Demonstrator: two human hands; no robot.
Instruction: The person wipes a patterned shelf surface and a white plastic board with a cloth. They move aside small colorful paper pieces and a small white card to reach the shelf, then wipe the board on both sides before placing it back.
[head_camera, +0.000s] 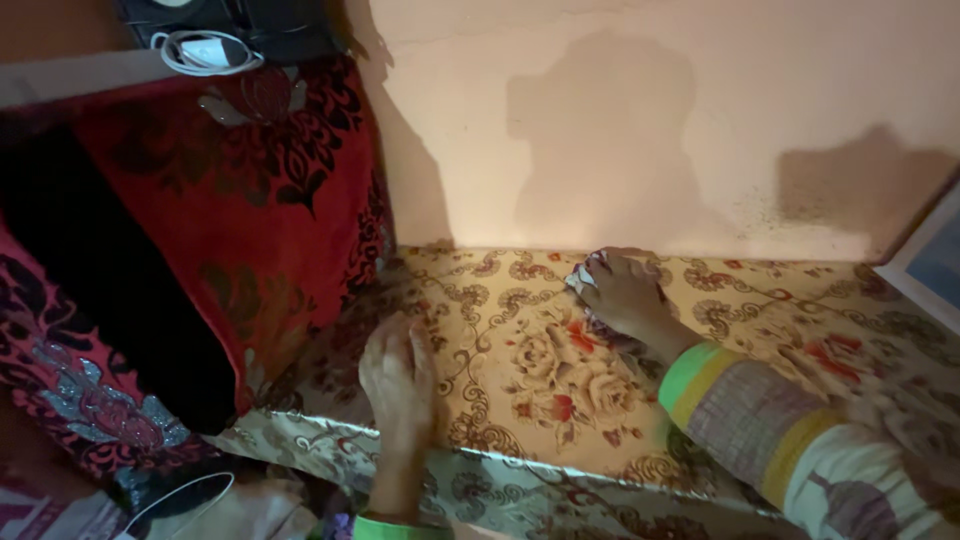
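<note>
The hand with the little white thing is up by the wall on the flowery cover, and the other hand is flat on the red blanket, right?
Not quite. In the head view, the left hand lies flat on the floral cover, not the red blanket. The right hand does hold a white thing near the wall.

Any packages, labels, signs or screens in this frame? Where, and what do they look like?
Small white wrapper or paper scrap: under the right hand's fingertips on the floral cover near the wall; crumpled, with a red bit.
Framed panel: right edge, leaning at the wall; pale frame, blue face, cut off; screen or picture, cannot tell.
No signs.
</note>
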